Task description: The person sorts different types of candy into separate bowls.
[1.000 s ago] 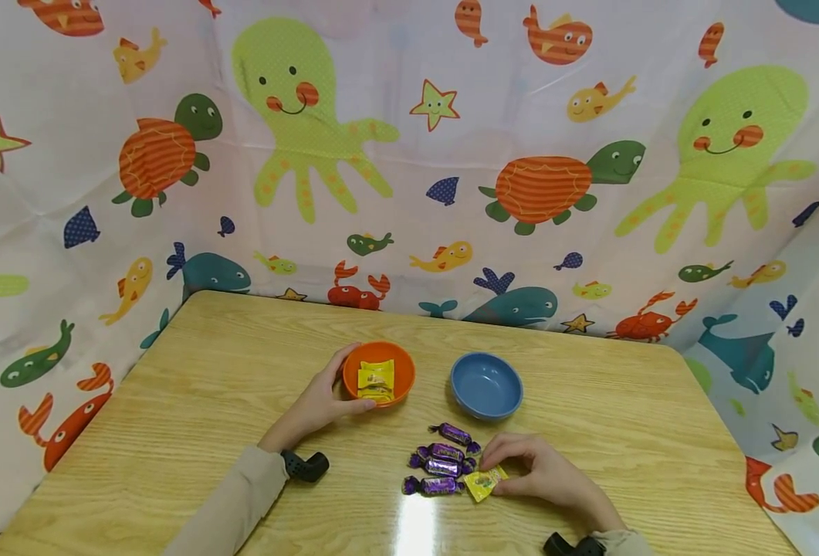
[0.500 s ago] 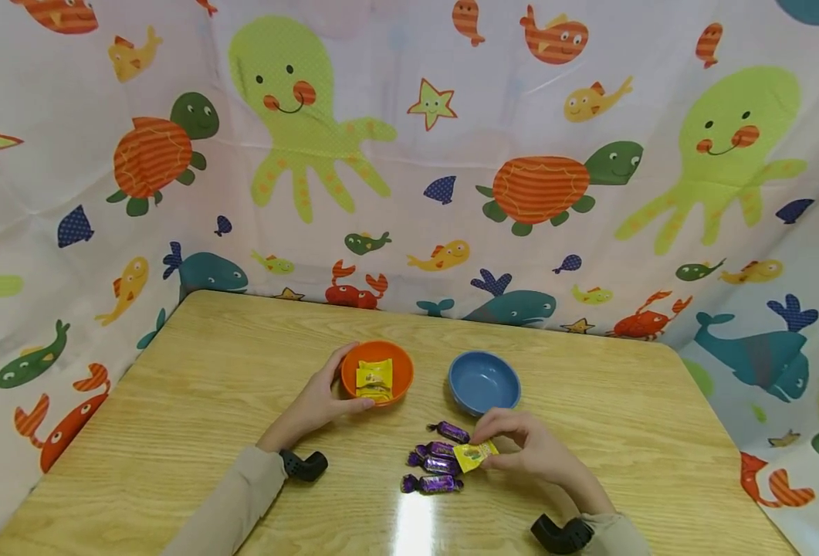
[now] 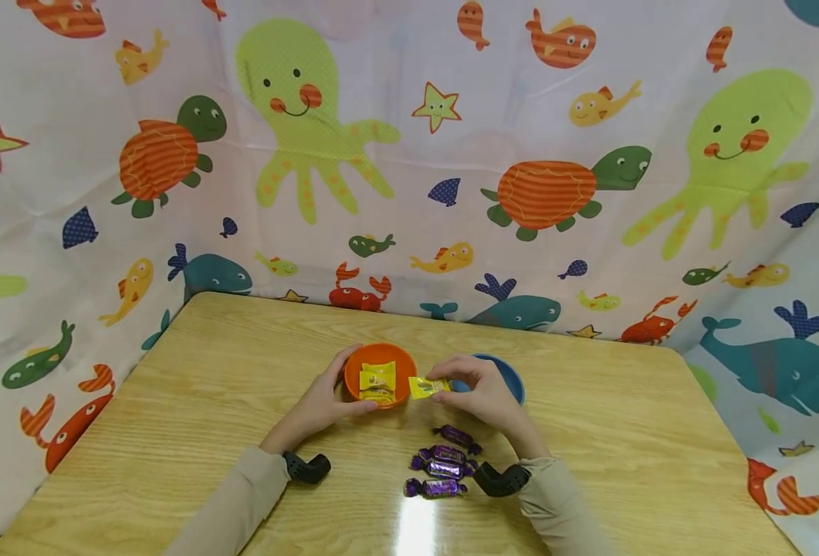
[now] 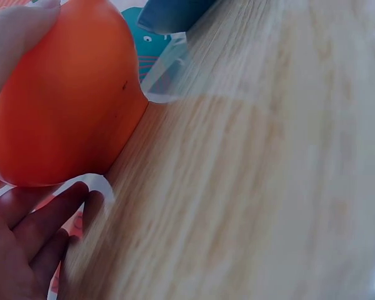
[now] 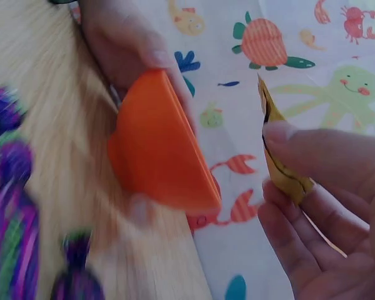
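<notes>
My left hand grips the orange bowl from its left side, with the thumb along the near rim. In the left wrist view, the fingers lie round the bowl's wall. Several yellow-wrapped candies lie inside. My right hand pinches another yellow-wrapped candy just off the bowl's right rim. The right wrist view shows this candy edge-on between thumb and fingers, apart from the bowl. Behind the right hand, the blue bowl is partly hidden.
Several purple-wrapped candies lie on the wooden table, in front of the bowls. A sea-animal print curtain surrounds the table's back and sides.
My right hand has lifted the yellow candy from beside the purple candies and carried it up and left to the orange bowl's rim. The left hand stays on the bowl.
</notes>
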A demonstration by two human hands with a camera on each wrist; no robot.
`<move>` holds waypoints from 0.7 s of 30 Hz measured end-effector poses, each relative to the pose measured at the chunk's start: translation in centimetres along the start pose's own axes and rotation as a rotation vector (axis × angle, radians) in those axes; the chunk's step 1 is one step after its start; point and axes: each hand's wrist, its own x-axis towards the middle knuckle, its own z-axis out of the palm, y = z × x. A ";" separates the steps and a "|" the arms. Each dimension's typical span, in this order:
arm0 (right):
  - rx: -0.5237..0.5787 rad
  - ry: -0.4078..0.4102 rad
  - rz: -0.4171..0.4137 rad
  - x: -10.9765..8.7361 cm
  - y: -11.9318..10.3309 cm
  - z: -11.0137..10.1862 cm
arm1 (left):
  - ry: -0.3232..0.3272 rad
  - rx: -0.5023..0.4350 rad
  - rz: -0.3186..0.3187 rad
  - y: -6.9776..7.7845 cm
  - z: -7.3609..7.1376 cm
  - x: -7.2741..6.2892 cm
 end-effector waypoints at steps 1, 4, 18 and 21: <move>0.001 0.017 0.018 0.6 0.1 0.4 | 0.002 0.000 0.002 -0.4 0.1 0.1; -0.021 0.051 0.066 2.1 0.6 1.4 | 0.007 0.003 0.002 -1.3 0.2 0.4; -0.425 0.117 0.037 6.7 0.7 5.6 | 0.005 0.005 -0.030 -1.9 0.0 0.3; -0.512 0.095 0.048 7.2 0.8 6.3 | 0.012 0.016 -0.024 -1.9 0.0 0.3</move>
